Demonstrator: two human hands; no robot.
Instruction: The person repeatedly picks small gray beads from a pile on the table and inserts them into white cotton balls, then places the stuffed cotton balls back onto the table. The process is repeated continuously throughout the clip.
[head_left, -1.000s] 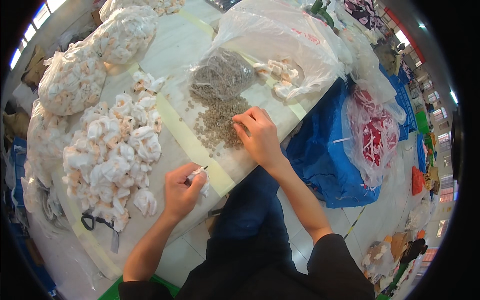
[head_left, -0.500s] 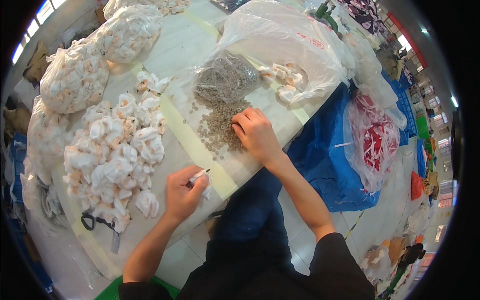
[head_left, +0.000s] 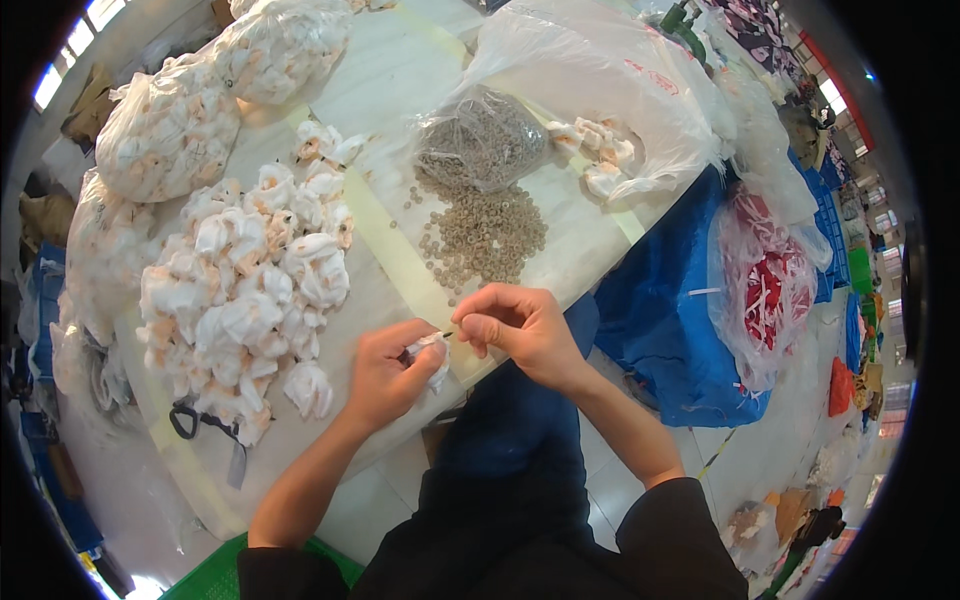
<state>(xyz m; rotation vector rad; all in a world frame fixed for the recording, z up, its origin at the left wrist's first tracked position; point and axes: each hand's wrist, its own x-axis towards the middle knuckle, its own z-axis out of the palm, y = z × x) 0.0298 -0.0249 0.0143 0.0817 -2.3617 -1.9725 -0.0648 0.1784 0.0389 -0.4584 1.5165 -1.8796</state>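
Observation:
My left hand [head_left: 398, 375] is closed round a small white plush piece [head_left: 437, 372], with a dark pointed tip sticking out past the thumb. Right beside that tip, my right hand [head_left: 523, 333] has thumb and index finger pinched together; whatever is between them is too small to make out. Beyond my right hand lies a loose pile of small grey-brown rings [head_left: 487, 235], spilling from a clear plastic bag [head_left: 482, 140] full of the same rings. To the left of my hands, a heap of white plush pieces with orange patches [head_left: 245, 290] covers the table.
Black-handled scissors [head_left: 184, 421] lie by the heap's near edge. Filled clear bags [head_left: 168, 135] stand at the far left. A large white plastic bag [head_left: 610, 75] and a few plush pieces [head_left: 604, 180] lie at the far right. Beside the table is a blue sack [head_left: 665, 330].
My right hand has come away from the ring pile, moving left and nearer to me, up to the plush piece. My left hand keeps hold of it, shifted slightly right.

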